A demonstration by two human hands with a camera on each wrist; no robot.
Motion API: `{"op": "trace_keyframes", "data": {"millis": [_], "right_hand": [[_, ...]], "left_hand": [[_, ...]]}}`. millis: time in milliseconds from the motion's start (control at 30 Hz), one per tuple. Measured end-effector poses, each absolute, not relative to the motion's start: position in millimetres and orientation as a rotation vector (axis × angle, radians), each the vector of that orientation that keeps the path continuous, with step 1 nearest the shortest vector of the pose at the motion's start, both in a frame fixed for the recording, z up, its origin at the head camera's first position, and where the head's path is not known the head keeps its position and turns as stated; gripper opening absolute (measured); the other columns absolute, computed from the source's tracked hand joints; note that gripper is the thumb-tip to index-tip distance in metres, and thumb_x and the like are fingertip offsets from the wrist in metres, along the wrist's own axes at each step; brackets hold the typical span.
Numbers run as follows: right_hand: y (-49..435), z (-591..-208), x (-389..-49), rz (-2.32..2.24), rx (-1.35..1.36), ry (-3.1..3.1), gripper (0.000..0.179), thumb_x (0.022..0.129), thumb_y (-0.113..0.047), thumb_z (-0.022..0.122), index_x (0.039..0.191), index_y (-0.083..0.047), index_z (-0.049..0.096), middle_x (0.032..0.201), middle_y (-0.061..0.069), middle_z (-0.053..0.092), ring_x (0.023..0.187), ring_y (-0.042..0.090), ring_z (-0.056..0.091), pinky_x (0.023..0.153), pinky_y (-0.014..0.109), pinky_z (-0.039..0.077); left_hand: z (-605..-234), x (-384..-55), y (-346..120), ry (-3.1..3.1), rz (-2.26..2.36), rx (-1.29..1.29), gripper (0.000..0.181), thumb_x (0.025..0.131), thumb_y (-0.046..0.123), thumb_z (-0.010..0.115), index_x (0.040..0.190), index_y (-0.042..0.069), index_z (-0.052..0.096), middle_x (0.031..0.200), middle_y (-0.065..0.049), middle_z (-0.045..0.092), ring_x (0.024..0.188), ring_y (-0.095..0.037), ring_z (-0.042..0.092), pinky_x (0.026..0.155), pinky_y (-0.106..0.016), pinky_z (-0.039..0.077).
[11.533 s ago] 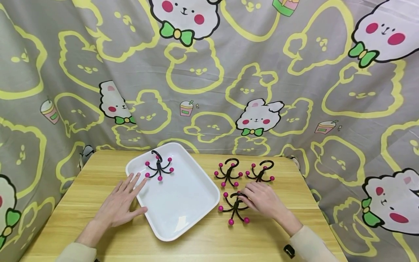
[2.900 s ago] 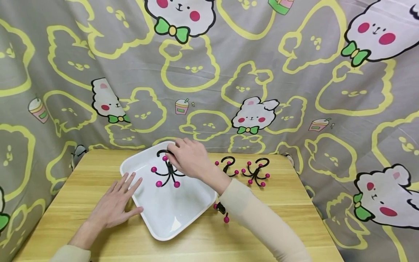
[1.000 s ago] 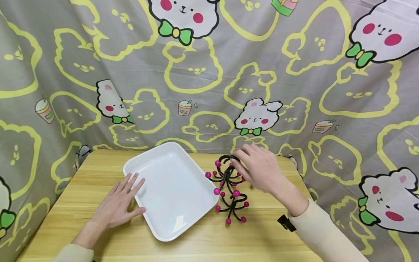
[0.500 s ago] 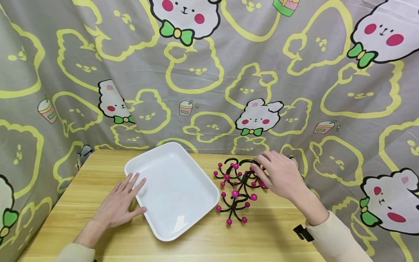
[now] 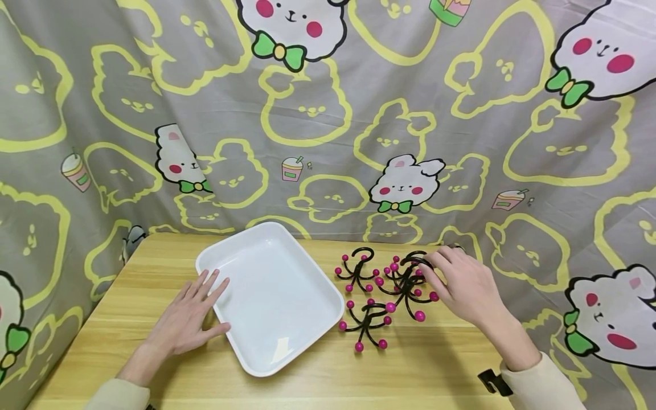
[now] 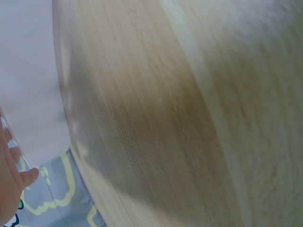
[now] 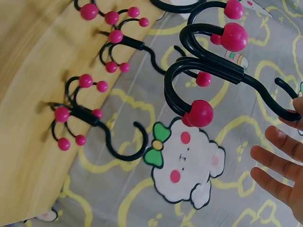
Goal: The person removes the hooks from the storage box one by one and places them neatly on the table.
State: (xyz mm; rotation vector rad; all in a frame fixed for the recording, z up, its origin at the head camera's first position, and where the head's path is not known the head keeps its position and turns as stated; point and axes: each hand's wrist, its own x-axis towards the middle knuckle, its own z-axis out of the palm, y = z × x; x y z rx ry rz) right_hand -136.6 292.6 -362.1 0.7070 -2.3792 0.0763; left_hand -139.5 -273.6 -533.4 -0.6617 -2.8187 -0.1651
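My right hand pinches the top hook of a black rotating hook hanger whose curved arms end in pink balls. The right wrist view shows it raised above the others, the remaining fingers extended. In the head view it overlaps a similar hanger at the back right. Two more hangers stand close by, one at the back and one in front. Flat and spread, my left hand has its fingertips over the left rim of a white square tray, which holds nothing.
A wooden table bears everything. Behind it and at the sides hangs a grey curtain with cartoon animals. A black strap piece sits at the right wrist.
My right hand lifted the hanger from the tray and carried it rightward past the back hanger, over the back-right one. The left hand stayed at the tray.
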Motion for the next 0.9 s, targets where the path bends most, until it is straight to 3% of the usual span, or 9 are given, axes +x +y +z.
{"op": "trace_keyframes", "data": {"millis": [200, 900], "right_hand": [[308.2, -370.4, -134.2, 0.084, 0.677, -2.424, 0.012, 0.092, -0.025, 0.075, 0.099, -0.015, 0.072, 0.090, 0.001, 0.070, 0.072, 0.017, 0.062, 0.049, 0.030, 0.045], [341.1, -411.0, -120.9, 0.079, 0.684, -2.544, 0.012, 0.091, -0.022, 0.079, 0.101, -0.021, 0.073, 0.088, -0.008, 0.064, 0.065, 0.003, 0.054, 0.050, 0.024, 0.042]], "left_hand": [[-534.3, -139.8, -274.1, -2.841, -0.158, -0.661, 0.099, 0.089, 0.073, 0.065, 0.165, 0.015, 0.038, 0.171, -0.021, 0.034, 0.157, -0.046, 0.033, 0.119, -0.069, 0.038], [-534.2, -139.2, -273.7, -2.807, -0.164, -0.659, 0.098, 0.087, 0.068, 0.070, 0.163, 0.014, 0.041, 0.170, -0.022, 0.037, 0.157, -0.045, 0.034, 0.118, -0.069, 0.039]]}}
